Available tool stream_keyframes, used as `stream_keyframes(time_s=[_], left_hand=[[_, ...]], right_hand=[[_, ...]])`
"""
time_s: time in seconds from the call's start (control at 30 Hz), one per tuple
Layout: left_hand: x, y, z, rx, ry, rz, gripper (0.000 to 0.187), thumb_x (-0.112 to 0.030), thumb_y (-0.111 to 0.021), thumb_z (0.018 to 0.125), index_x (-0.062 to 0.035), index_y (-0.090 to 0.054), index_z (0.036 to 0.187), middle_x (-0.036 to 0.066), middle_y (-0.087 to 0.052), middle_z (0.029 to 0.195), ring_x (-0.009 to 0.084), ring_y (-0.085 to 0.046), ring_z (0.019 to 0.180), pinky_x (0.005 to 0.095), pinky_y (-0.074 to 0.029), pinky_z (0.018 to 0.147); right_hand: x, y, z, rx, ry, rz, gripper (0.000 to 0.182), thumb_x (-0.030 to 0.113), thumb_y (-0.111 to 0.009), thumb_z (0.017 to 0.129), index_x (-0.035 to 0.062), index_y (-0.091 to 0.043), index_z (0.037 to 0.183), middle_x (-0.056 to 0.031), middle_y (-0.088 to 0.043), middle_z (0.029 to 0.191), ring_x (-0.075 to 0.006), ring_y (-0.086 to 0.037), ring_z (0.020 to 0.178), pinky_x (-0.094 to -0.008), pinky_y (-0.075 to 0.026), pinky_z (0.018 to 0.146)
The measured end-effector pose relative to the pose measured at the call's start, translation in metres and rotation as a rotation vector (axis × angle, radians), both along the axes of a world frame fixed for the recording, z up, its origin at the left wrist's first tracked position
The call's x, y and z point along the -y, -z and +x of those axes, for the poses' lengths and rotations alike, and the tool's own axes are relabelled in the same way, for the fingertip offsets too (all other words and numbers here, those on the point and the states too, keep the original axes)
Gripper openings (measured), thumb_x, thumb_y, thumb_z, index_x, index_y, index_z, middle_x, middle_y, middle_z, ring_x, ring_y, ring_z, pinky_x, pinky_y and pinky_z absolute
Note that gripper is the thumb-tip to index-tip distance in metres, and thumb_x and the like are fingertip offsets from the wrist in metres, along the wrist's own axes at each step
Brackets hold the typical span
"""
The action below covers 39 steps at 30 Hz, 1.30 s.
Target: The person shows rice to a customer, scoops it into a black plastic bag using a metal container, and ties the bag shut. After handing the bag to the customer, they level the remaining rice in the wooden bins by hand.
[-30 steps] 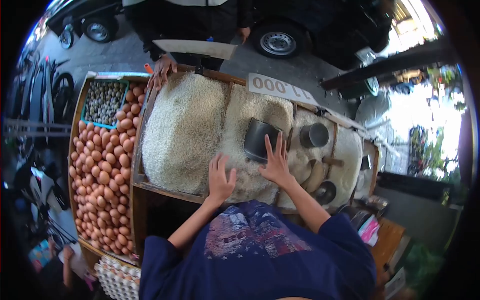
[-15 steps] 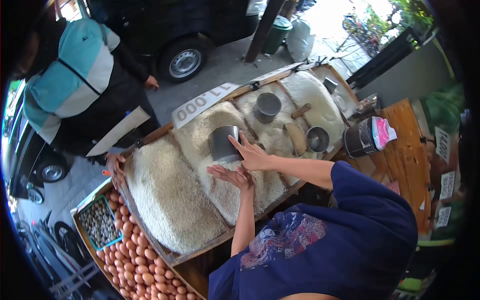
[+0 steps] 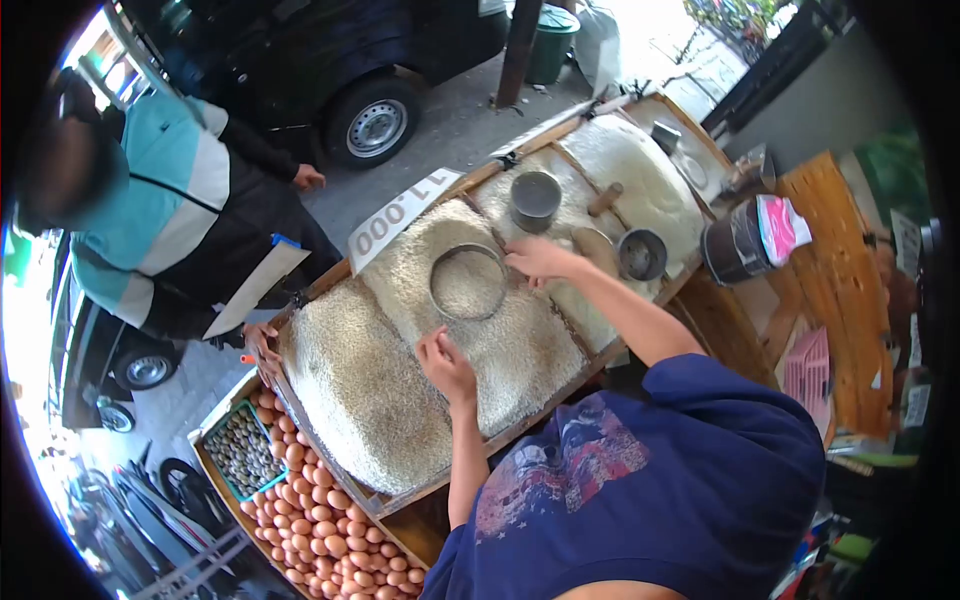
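A round metal measuring cup (image 3: 468, 283) stands mouth up in a heap of white rice (image 3: 520, 335), with rice inside it. My right hand (image 3: 545, 260) is at the cup's right edge, fingers closed where the handle would be; the handle itself is hidden. My left hand (image 3: 447, 368) hovers over the rice just below the cup, apart from it. Its fingers are curled in, and whatever may be inside them is hidden. Behind my right hand sit a second metal cup (image 3: 536, 200), a wooden handle (image 3: 606, 198) and a small metal tin (image 3: 642, 255).
Wooden dividers split the rice bin. Brown eggs (image 3: 325, 520) and a teal basket of small speckled eggs (image 3: 243, 452) lie at lower left. A person (image 3: 160, 190) stands across, one hand (image 3: 262, 348) on the bin's edge. A price sign (image 3: 400, 222) lines the far rim.
The measuring cup has turned from tilted to mouth up, now showing rice inside. My right hand has shifted from its side to its right edge. My left hand has drawn away and curled its fingers.
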State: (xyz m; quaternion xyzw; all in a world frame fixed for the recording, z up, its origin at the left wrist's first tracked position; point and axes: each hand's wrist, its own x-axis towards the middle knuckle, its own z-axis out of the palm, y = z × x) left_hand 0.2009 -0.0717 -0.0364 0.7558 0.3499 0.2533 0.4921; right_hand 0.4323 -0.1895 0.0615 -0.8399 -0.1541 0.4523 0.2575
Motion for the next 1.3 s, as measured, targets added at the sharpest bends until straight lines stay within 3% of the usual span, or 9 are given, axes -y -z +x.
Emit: stream_keyframes(time_s=[0.07, 0.17, 0.27, 0.4, 0.53, 0.7, 0.93, 1.07, 1.3], left_hand=[[-0.005, 0.023, -0.012, -0.087, 0.039, -0.256, 0.031, -0.030, -0.051, 0.095, -0.0015, -0.063, 0.100, 0.014, -0.051, 0.126, 0.0332, -0.042, 0.121, 0.0532, -0.030, 0.098], [0.005, -0.008, -0.009, -0.549, 0.247, 0.305, 0.038, -0.037, -0.051, 0.094, -0.0034, -0.063, 0.106, 0.017, -0.049, 0.125, 0.0355, -0.040, 0.123, 0.0563, -0.021, 0.104], [0.040, -0.009, -0.010, -0.439, 0.060, 0.788, 0.047, -0.045, -0.052, 0.091, -0.0051, -0.061, 0.115, 0.021, -0.045, 0.129, 0.0390, -0.038, 0.124, 0.0573, -0.012, 0.108], [0.106, -0.017, -0.006, -0.343, 0.455, 0.721, 0.057, -0.045, -0.056, 0.087, -0.0042, -0.052, 0.128, 0.022, -0.037, 0.141, 0.0427, -0.029, 0.134, 0.0579, -0.012, 0.112], [0.162, 0.016, 0.051, -0.146, 0.834, 0.778, 0.058, -0.039, -0.051, 0.092, -0.0021, -0.045, 0.136, 0.025, -0.029, 0.149, 0.0372, -0.021, 0.143, 0.0558, -0.014, 0.114], [0.133, 0.058, 0.106, -0.335, 0.641, 0.857, 0.060, -0.034, -0.048, 0.092, 0.0028, -0.040, 0.139, 0.025, -0.028, 0.151, 0.0361, -0.023, 0.143, 0.0521, -0.014, 0.116], [0.133, -0.003, 0.015, -0.528, 0.349, 0.777, 0.056, -0.028, -0.048, 0.091, -0.0002, -0.043, 0.139, 0.025, -0.028, 0.151, 0.0372, -0.020, 0.143, 0.0528, -0.011, 0.115], [0.141, 0.019, -0.059, -0.604, 0.094, 0.554, 0.064, -0.033, -0.048, 0.092, -0.0001, -0.033, 0.145, 0.026, -0.021, 0.153, 0.0419, -0.015, 0.143, 0.0545, -0.010, 0.115], [0.155, 0.043, -0.043, -0.513, 0.163, 0.523, 0.068, -0.034, -0.044, 0.094, -0.0029, -0.023, 0.149, 0.023, -0.015, 0.156, 0.0407, -0.011, 0.145, 0.0528, -0.009, 0.116]], right_hand=[[0.049, 0.017, 0.019, 0.843, -0.231, -0.174, 0.061, 0.035, -0.063, 0.086, -0.0002, -0.047, 0.133, -0.0196, -0.056, 0.117, -0.0311, -0.063, 0.099, -0.0408, -0.055, 0.077], [0.089, 0.002, 0.018, 0.993, -0.148, -0.357, 0.071, 0.032, -0.066, 0.084, 0.0007, -0.036, 0.141, -0.0244, -0.049, 0.124, -0.0380, -0.059, 0.105, -0.0446, -0.052, 0.086], [0.102, 0.010, 0.009, 0.726, -0.139, -0.446, 0.077, 0.025, -0.066, 0.082, 0.0002, -0.027, 0.144, -0.0279, -0.050, 0.120, -0.0434, -0.058, 0.105, -0.0462, -0.052, 0.084], [0.122, 0.017, 0.018, 0.816, -0.078, -0.350, 0.084, 0.022, -0.070, 0.079, 0.0038, -0.023, 0.146, -0.0277, -0.051, 0.118, -0.0449, -0.058, 0.103, -0.0480, -0.052, 0.084], [0.153, -0.091, -0.003, 0.761, -0.027, -0.212, 0.082, 0.022, -0.069, 0.079, 0.0097, -0.025, 0.146, -0.0259, -0.051, 0.119, -0.0436, -0.059, 0.101, -0.0484, -0.050, 0.085], [0.208, -0.119, -0.024, 0.758, 0.049, -0.050, 0.082, 0.024, -0.070, 0.076, 0.0121, -0.027, 0.144, -0.0258, -0.054, 0.116, -0.0443, -0.059, 0.102, -0.0488, -0.048, 0.089], [0.237, -0.048, -0.057, 0.738, 0.039, 0.382, 0.076, 0.017, -0.068, 0.075, 0.0120, -0.031, 0.141, -0.0248, -0.054, 0.116, -0.0458, -0.055, 0.104, -0.0493, -0.047, 0.089], [0.212, 0.005, -0.088, 0.552, 0.039, 0.339, 0.073, 0.016, -0.068, 0.075, 0.0062, -0.033, 0.138, -0.0246, -0.051, 0.122, -0.0448, -0.052, 0.111, -0.0475, -0.045, 0.093], [0.124, 0.089, -0.120, 0.422, 0.127, 0.340, 0.064, 0.014, -0.067, 0.076, -0.0006, -0.037, 0.130, -0.0295, -0.047, 0.123, -0.0473, -0.047, 0.115, -0.0487, -0.043, 0.095]])
